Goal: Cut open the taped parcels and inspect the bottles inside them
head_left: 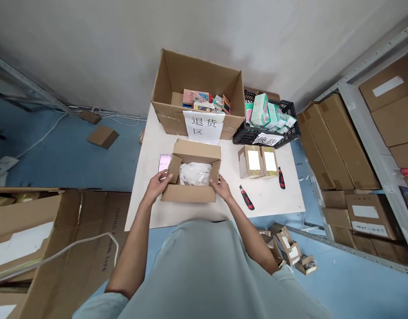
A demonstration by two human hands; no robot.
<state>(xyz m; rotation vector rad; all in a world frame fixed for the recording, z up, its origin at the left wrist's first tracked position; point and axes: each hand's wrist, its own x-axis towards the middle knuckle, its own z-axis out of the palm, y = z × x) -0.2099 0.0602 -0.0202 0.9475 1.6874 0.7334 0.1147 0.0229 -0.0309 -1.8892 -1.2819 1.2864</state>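
Observation:
An opened cardboard box (197, 150) sits on the white table in front of me, its flaps spread outward. Crumpled white wrapping (194, 173) fills it, and whatever lies beneath is hidden. My left hand (156, 185) grips the left side flap, thumb on the inside. On the opposite side, my right hand (221, 187) holds the right flap in the same manner. Just beyond my left hand lies a phone (164, 161) with a lit pink screen, partly covered by the box. Two box cutters with red and black handles, a nearer one (247, 198) and a farther one (281, 178), rest to the right.
Behind stands a large carton (164, 117) with small colourful boxes and a paper sign. Beside it, a black crate (292, 128) holds green-and-white packs. Two small sealed cartons (248, 163) stand on the table (273, 199). Shelves with cartons (346, 141) line the right.

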